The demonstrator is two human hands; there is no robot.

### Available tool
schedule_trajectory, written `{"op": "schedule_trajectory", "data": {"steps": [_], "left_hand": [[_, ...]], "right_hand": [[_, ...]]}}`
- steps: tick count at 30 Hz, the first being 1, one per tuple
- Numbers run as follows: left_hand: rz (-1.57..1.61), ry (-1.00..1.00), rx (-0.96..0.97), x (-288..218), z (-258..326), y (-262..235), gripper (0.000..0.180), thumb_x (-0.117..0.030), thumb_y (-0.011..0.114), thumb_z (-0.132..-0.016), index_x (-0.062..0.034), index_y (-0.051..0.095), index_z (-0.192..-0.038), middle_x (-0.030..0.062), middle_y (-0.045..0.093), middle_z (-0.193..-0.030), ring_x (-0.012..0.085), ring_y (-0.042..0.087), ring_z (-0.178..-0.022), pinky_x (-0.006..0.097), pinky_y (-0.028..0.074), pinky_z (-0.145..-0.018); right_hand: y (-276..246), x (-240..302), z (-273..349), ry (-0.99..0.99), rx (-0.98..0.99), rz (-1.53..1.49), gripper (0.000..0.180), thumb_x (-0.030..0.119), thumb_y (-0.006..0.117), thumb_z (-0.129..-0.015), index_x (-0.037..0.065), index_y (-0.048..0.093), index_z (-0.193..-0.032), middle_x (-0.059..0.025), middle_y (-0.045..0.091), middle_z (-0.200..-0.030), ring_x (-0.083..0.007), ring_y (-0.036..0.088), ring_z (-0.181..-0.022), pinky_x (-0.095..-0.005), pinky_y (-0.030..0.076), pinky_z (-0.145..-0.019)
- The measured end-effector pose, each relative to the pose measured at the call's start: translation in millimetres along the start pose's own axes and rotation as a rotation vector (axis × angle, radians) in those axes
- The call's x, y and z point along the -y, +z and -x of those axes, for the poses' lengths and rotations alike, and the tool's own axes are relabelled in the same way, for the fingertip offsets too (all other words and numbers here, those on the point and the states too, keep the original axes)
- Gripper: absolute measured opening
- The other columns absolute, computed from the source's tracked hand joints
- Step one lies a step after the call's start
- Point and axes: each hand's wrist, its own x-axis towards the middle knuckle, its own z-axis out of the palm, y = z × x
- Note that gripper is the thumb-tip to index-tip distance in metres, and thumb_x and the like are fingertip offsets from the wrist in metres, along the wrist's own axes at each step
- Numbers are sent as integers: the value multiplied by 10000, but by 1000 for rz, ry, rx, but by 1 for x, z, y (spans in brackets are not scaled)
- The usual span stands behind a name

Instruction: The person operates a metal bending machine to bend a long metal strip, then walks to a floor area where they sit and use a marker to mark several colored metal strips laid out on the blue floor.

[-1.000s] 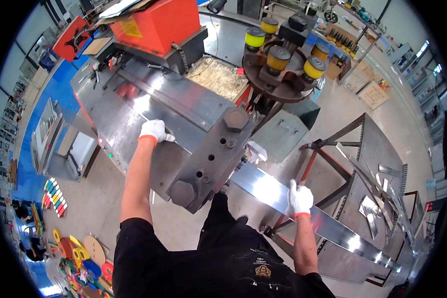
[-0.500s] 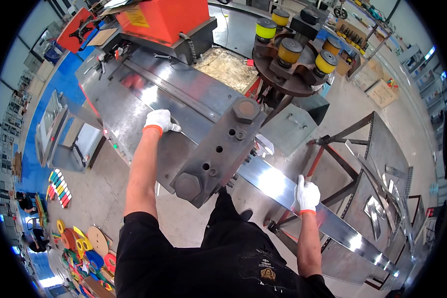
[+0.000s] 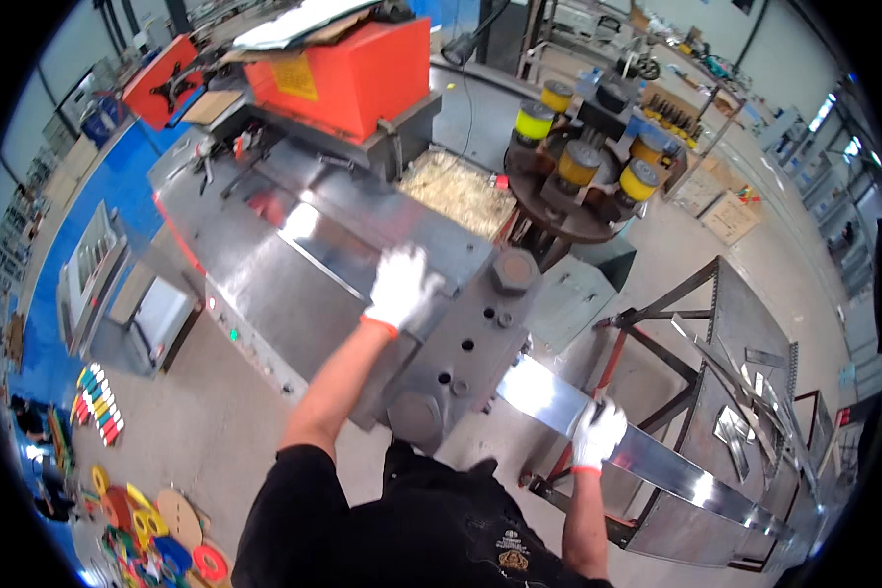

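My left hand (image 3: 400, 286), in a white glove with an orange cuff, is over the machine bed (image 3: 265, 284), just left of a heavy steel block (image 3: 464, 353) with large bolts. Motion smears its fingers, so its grip is unclear. A long shiny flat metal bar (image 3: 671, 461) runs from beneath the block out to the lower right. On the bar's far edge, my gloved right hand (image 3: 598, 433) is closed around it. Part of the bar (image 3: 318, 260) also shows on the bed, left of the block; the block hides its middle.
Beyond the bed stands an orange-red machine housing (image 3: 338, 78). A round turret (image 3: 559, 186) with yellow cylinders is past the block. At the right, a steel stand (image 3: 696, 392) holds loose metal strips (image 3: 735, 436). Coloured discs (image 3: 152, 529) lie at lower left.
My left hand has moved right, from the bar's edge toward the block. My right hand stays on the bar, its fingers now further over the edge. The whole view has shifted slightly.
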Motion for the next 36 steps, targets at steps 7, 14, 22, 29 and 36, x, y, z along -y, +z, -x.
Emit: {"op": "schedule_trajectory", "data": {"steps": [7,14,22,29,36], "left_hand": [[-72,161,198,-12,-21,32,580,-447,518,-1011,32,594,-1328,287,578,-1381,435,502,-1346,599,271,-1198],[51,195,-168,-33,-43,0,585,-424,589,-949,25,584,-1324,275,577,-1373,438,488,-1340,588,277,-1188],[-36,168,280,-16,-23,26,656,-466,410,-1053,27,485,-1479,269,497,-1513,410,419,-1448,587,173,-1246],[79,227,-395,-24,-56,-21,654,-312,544,-995,59,400,-1514,259,418,-1572,415,346,-1485,557,183,-1257],[-112,122,205,-21,-25,23,743,-383,504,-1021,46,283,-1585,239,330,-1640,384,268,-1543,532,168,-1266]], "right_hand": [[-26,69,89,91,-59,-72,417,95,683,-865,8,601,-1264,-252,601,-1295,-478,538,-1251,-567,420,-1091],[-8,73,183,689,79,-642,365,137,658,-963,3,624,-1301,-158,694,-1197,-262,678,-1067,-380,524,-957],[-50,115,286,792,318,-312,342,325,665,-960,37,730,-1134,-200,758,-1039,-350,736,-987,-415,564,-899],[-65,135,354,1114,718,-371,469,414,711,-882,128,668,-1252,-240,687,-1185,-442,639,-1134,-487,514,-983],[-63,125,355,1068,848,-354,538,562,538,-967,134,728,-1233,-212,733,-1147,-404,677,-1127,-474,522,-978]]}}
